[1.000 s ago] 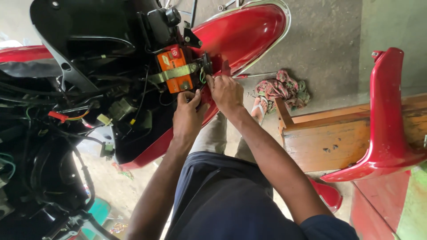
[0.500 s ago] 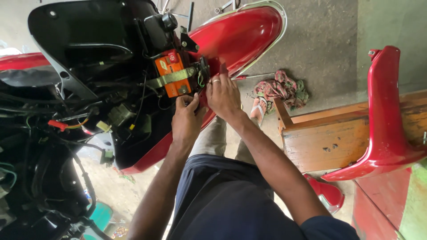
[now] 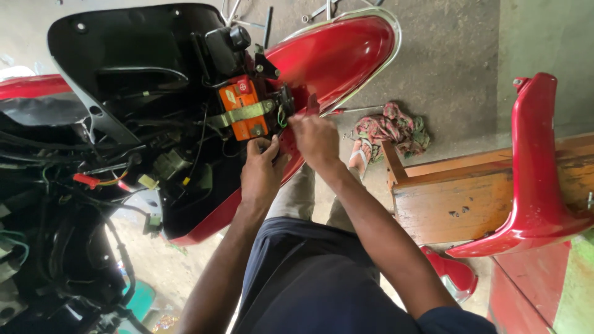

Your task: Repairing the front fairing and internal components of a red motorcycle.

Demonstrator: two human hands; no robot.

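Now both hands sit lower beside the orange battery (image 3: 243,106): left hand (image 3: 262,174), at its 6 o'clock, fingers curled against the red body panel (image 3: 334,52); right hand (image 3: 315,137), at 4 o'clock, pinching something too small to tell.

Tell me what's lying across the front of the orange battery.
An olive strap crosses the orange battery, holding it in the black frame. Both hands, left hand and right hand, work just beside it; their fingers cover whatever they grip.
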